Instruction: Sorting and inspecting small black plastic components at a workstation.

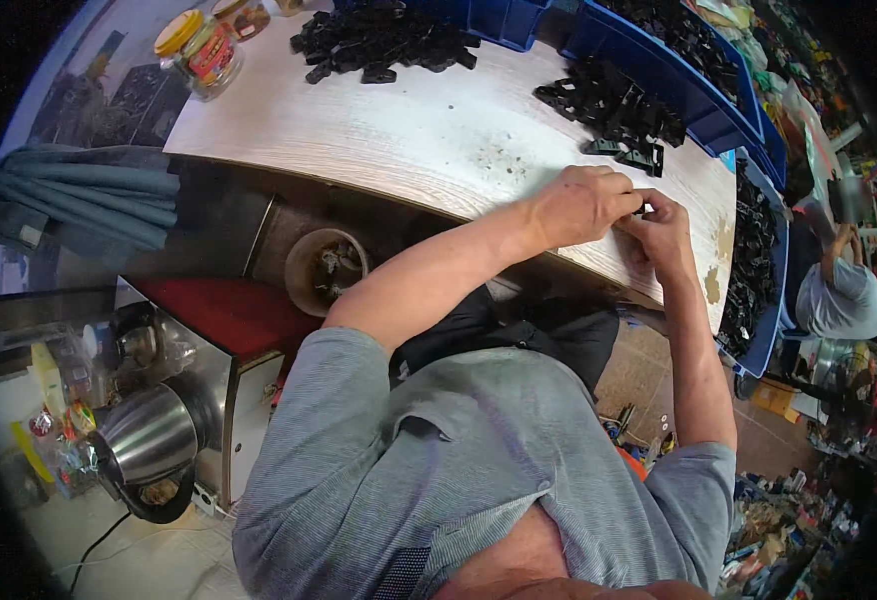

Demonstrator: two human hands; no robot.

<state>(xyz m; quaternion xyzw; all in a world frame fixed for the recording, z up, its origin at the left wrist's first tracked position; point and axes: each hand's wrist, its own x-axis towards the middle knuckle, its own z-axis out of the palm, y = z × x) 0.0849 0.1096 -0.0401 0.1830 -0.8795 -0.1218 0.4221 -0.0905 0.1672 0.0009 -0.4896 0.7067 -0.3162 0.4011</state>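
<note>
Above the right part of the white wood-grain table (399,130), my two hands meet with fingertips close together. Between them shows a small black plastic part (643,209), mostly covered by the fingers. My left hand (584,207) is closed, thumb and fingers pinching at the part. From the other side my right hand (662,237) grips it too, fingers curled. Just beyond the hands lies a loose pile of black plastic parts (614,105). A bigger heap of similar black pieces (384,42) is spread at the table's far side.
Blue bins (704,120) of black parts stand at the far right; another blue bin (774,290) sits beside the table's right end. A yellow-lidded jar (199,55) is at the far left. Below are a bucket (304,270) and a steel kettle (154,435). Another person (844,290) sits at right.
</note>
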